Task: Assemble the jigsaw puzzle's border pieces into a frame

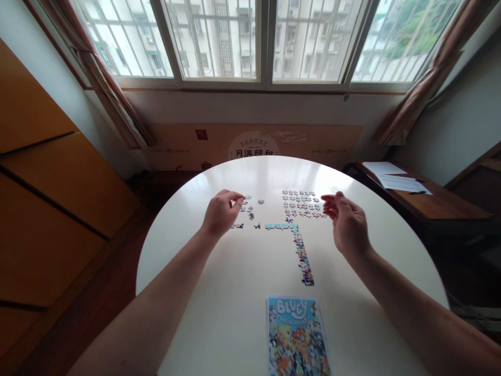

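Note:
My left hand [222,213] is over the left group of jigsaw pieces, thumb and forefinger pinched at a small puzzle piece [248,197]. My right hand [349,223] hovers beside the right edge of a block of loose jigsaw pieces [299,198] laid in rows. Its fingers are curled in with the thumb close to them; whatever they hold, if anything, is too small to make out. Between the hands, a joined strip of puzzle edge [278,226] meets a second joined strip [303,256] at a corner, the latter running toward me.
A picture sheet with "Bluey" lettering [297,334] lies at the near side of the round white table [235,324]. Loose pieces [257,226] are scattered left of the strip. Papers [403,181] and a pen rest on a brown side table [450,203] at right.

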A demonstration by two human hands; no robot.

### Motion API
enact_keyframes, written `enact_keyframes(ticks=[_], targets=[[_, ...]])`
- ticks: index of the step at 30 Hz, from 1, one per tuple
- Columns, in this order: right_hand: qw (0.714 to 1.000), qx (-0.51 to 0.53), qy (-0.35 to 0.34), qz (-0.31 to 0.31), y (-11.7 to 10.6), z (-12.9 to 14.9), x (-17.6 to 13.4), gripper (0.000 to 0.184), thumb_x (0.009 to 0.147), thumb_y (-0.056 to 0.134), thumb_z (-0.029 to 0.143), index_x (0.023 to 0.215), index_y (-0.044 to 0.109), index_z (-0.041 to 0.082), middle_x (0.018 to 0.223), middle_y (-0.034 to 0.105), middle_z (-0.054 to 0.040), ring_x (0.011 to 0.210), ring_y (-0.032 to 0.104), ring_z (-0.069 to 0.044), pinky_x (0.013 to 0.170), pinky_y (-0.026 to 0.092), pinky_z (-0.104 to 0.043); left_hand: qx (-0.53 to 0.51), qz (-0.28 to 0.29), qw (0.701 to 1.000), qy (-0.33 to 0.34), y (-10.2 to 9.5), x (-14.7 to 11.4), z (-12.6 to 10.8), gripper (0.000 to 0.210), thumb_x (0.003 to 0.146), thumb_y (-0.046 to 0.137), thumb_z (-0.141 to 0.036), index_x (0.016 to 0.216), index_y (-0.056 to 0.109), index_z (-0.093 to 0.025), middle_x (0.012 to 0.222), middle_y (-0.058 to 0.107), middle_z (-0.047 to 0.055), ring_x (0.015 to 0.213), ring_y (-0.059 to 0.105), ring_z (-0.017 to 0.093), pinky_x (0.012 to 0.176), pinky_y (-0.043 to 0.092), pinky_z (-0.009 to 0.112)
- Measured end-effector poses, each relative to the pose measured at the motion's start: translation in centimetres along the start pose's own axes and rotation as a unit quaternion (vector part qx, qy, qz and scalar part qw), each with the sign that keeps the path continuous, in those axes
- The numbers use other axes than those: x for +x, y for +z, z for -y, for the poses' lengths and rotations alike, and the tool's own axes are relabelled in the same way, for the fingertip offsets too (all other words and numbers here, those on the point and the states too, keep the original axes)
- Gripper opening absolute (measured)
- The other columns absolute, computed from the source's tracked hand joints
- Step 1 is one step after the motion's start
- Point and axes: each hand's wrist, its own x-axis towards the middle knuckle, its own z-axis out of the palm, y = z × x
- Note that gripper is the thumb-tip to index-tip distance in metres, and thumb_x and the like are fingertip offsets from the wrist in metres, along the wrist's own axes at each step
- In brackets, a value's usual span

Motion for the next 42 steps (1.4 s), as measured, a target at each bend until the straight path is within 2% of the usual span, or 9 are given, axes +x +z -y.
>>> enact_keyframes(ticks=[3,8,12,14,16,18,19,29,42], targets=[[0.995,-0.069,-0.05,0.047,-0.8,-0.9,-0.3,0.025,0.088,0.072,0.047,0.094,0.081,0.025,0.086,0.073,-0.0042,0.076,0.063,-0.018,0.07,0.05,-0.035,0.031,0.09,0.995,0.002,0.4,-0.4,-0.3,0.018,0.088,0.063,-0.027,0.092,0.079,-0.022,0.094,0.071,0.004,0.068,0.059,0.015,0.074,0.05,0.032],[0.971,-0.141,-0.169,0.092,-1.2,-0.4,0.3,0.013,0.082,0.08,0.039,0.086,0.081,0.026,0.089,0.07,-0.0043,0.085,0.065,-0.022,0.076,0.053,-0.039,0.093,0.181,0.979,-0.004,0.5,-1.0,-1.4,0.016,0.089,0.064,-0.027,0.093,0.079,-0.025,0.103,0.073,0.003,0.079,0.065,0.018,0.079,0.051,0.033],[0.962,-0.158,-0.202,0.093,-1.2,0.0,0.3,0.045,0.095,0.062,0.044,0.055,0.068,0.024,0.08,0.067,-0.0048,0.087,0.065,-0.022,0.085,0.051,-0.044,0.132,0.224,0.966,-0.003,0.5,-1.3,-2.3,0.016,0.089,0.065,-0.031,0.092,0.079,-0.025,0.106,0.074,0.003,0.089,0.068,0.022,0.081,0.051,0.034],[0.958,-0.174,-0.208,0.099,-1.2,0.0,0.2,0.045,0.099,0.055,0.041,0.059,0.07,0.024,0.081,0.067,-0.0048,0.087,0.065,-0.022,0.085,0.052,-0.044,0.143,0.232,0.962,-0.002,0.5,-1.4,-2.5,0.017,0.088,0.064,-0.032,0.091,0.079,-0.024,0.107,0.074,0.004,0.095,0.068,0.023,0.081,0.051,0.035],[0.951,-0.199,-0.216,0.102,-1.3,0.1,0.1,0.018,0.093,0.061,0.032,0.089,0.078,0.028,0.09,0.068,-0.004,0.087,0.065,-0.021,0.079,0.054,-0.042,0.155,0.232,0.96,0.004,0.7,-1.5,-2.7,0.017,0.088,0.064,-0.033,0.09,0.079,-0.024,0.107,0.074,0.004,0.098,0.068,0.024,0.082,0.051,0.035],[0.943,-0.217,-0.23,0.101,-1.4,0.0,0.2,0.039,0.085,0.066,0.022,0.122,0.071,0.033,0.105,0.068,-0.0038,0.09,0.064,-0.021,0.075,0.056,-0.04,0.17,0.228,0.959,0.012,0.9,-1.6,-2.8,0.018,0.088,0.065,-0.034,0.09,0.079,-0.023,0.107,0.074,0.004,0.099,0.067,0.024,0.084,0.051,0.035],[0.94,-0.223,-0.237,0.1,-1.5,-0.1,0.3,0.045,0.084,0.065,0.018,0.126,0.069,0.034,0.108,0.067,-0.004,0.093,0.064,-0.021,0.075,0.056,-0.039,0.179,0.223,0.958,0.015,1.0,-1.6,-2.8,0.019,0.088,0.065,-0.035,0.091,0.079,-0.023,0.109,0.074,0.004,0.1,0.067,0.024,0.085,0.05,0.034],[0.953,-0.195,-0.203,0.115,-1.5,-0.5,0.4,0.015,0.087,0.065,0.023,0.096,0.077,0.027,0.1,0.071,-0.0033,0.089,0.067,-0.019,0.069,0.056,-0.034,0.208,0.233,0.95,0.019,1.6,-1.7,-3.1,0.021,0.086,0.063,-0.036,0.091,0.081,-0.026,0.113,0.075,0.002,0.104,0.066,0.023,0.084,0.05,0.03],[0.951,-0.215,-0.183,0.128,-1.4,-0.9,0.2,0.013,0.089,0.063,0.024,0.094,0.075,0.025,0.096,0.074,-0.0028,0.086,0.068,-0.017,0.067,0.055,-0.032,0.183,0.239,0.953,0.021,1.7,-1.3,-2.9,0.024,0.083,0.06,-0.025,0.092,0.082,-0.026,0.108,0.077,0.001,0.104,0.067,0.023,0.091,0.05,0.03]])
